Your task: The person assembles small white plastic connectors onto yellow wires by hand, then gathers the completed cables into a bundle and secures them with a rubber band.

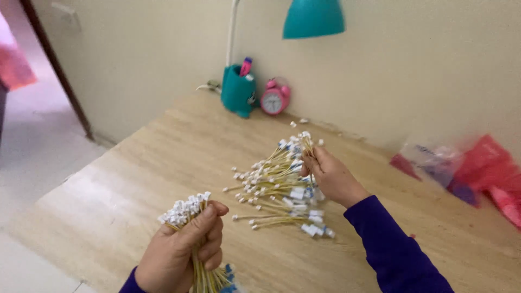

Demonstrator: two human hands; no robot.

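Wooden counter (163,163) with teal lamp (313,18), teal pen cup (237,91), pink alarm clock (274,98), blurred red and clear bags (461,168) at right. Loose pile of yellow wire leads (274,187) mid-counter, unsorted, apparently most of the work left. Left hand (182,249) clenched on gathered bundle (187,211); right hand (332,176), fingers pinching a few leads (304,142) above pile.

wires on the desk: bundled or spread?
Spread. The loose wires fan out across the desk; the right hand touches them.
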